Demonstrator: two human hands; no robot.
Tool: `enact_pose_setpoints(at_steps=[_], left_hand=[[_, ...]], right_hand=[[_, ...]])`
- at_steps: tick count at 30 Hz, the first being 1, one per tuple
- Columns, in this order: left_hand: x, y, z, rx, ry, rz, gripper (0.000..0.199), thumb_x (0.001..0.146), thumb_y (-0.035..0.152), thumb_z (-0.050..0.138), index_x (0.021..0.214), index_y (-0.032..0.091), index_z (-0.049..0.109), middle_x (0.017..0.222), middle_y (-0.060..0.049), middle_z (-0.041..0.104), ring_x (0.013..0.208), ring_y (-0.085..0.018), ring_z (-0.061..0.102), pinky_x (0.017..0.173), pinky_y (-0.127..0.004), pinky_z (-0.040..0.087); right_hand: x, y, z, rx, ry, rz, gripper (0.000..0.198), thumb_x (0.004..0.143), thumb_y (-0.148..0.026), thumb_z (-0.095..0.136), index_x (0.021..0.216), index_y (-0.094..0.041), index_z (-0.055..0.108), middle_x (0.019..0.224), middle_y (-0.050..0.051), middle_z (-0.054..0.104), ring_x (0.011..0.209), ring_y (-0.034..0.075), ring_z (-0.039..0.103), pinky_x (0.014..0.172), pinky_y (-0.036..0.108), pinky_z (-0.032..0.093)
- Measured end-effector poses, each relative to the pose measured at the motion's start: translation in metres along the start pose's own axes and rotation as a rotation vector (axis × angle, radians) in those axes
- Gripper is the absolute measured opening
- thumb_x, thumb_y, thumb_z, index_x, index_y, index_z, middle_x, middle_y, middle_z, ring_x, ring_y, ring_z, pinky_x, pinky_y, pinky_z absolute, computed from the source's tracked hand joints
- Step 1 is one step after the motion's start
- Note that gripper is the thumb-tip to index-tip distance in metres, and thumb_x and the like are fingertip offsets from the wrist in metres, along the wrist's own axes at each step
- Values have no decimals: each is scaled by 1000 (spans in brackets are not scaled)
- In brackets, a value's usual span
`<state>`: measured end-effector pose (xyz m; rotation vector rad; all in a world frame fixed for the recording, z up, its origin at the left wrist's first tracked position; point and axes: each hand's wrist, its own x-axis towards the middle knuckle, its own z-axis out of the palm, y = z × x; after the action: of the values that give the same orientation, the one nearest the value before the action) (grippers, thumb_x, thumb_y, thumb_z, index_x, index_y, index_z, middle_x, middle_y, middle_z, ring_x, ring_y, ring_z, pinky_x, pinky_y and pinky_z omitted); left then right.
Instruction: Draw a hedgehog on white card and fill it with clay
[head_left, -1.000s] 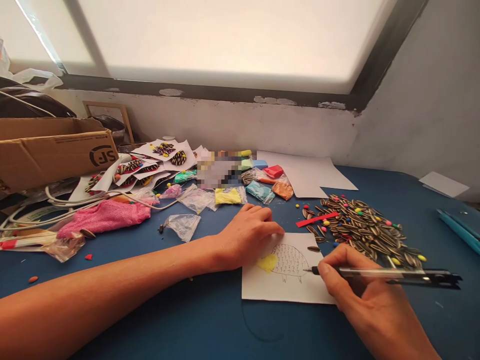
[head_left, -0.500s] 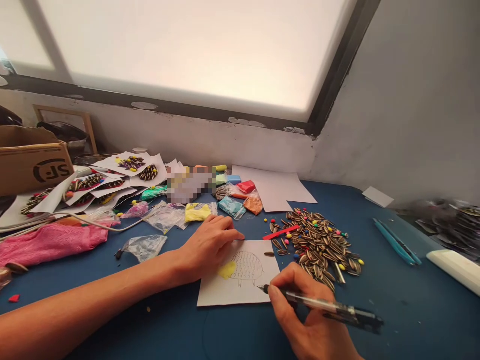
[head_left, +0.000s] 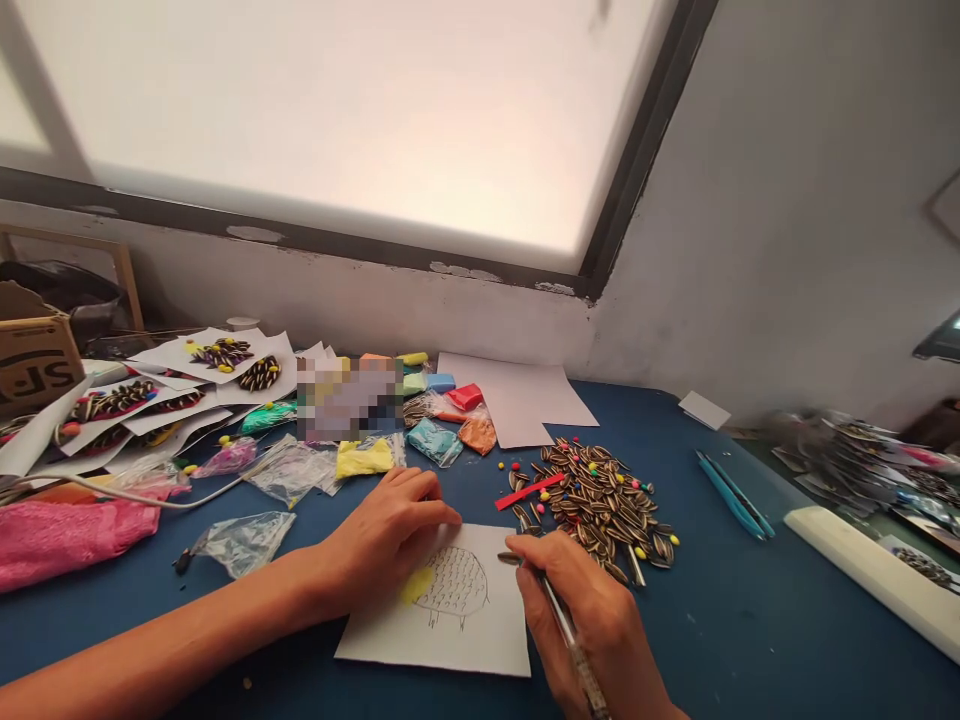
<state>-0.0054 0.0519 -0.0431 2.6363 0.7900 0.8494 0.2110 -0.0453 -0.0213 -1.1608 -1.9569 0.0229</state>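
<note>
A white sheet of paper (head_left: 495,640) lies on the blue table, bearing a pen drawing of a rounded body (head_left: 457,580) with short marks inside and two small legs. A yellow patch (head_left: 417,586) covers the drawing's left end. My left hand (head_left: 397,530) rests flat at the sheet's upper left, thumb stretched out. At the right edge, my right hand (head_left: 581,605) grips a clear-barrelled pen (head_left: 568,640), slanting through its fingers. The index fingertip is at a striped sunflower seed (head_left: 507,557); whether it pinches the seed, I cannot tell.
Beyond my right hand spreads a pile of sunflower seeds (head_left: 600,495) with coloured beads and a red strip (head_left: 529,492). Blue tweezers (head_left: 733,495) and a white bar (head_left: 870,570) lie right. Bagged clay (head_left: 364,458), seed-covered papers (head_left: 217,360) and a cardboard box (head_left: 37,365) stand left.
My right hand has moved up from below the drawing to the seed at the sheet's right edge, and its pen has turned steeper. My left hand stays on the sheet; the view has swung right.
</note>
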Motion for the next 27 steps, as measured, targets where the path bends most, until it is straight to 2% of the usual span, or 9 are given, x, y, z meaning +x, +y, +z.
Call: enact_pose_setpoints(at_steps=[8, 16, 27], left_hand=[[5, 12, -11, -36, -103, 53, 25, 91, 10, 43, 92, 20, 66, 77, -2, 52, 72, -14, 44, 72, -31, 33], [4, 11, -9, -35, -106, 39, 24, 95, 15, 41, 93, 20, 64, 78, -3, 53, 74, -15, 45, 72, -30, 32], [5, 11, -11, -25, -139, 54, 29, 97, 12, 36, 92, 21, 64, 78, -2, 54, 74, -14, 46, 73, -31, 32]], right_hand=[[3, 10, -4, -159, 27, -22, 24, 92, -13, 47, 113, -20, 59, 84, 4, 62, 71, 15, 63, 63, 26, 51], [1, 5, -1, -246, -67, -114, 25, 87, -11, 49, 108, -18, 60, 80, 5, 63, 68, 16, 64, 60, 27, 53], [-2, 12, 3, -278, -110, -116, 28, 88, -9, 49, 111, -19, 60, 83, 4, 62, 73, 16, 61, 64, 27, 53]])
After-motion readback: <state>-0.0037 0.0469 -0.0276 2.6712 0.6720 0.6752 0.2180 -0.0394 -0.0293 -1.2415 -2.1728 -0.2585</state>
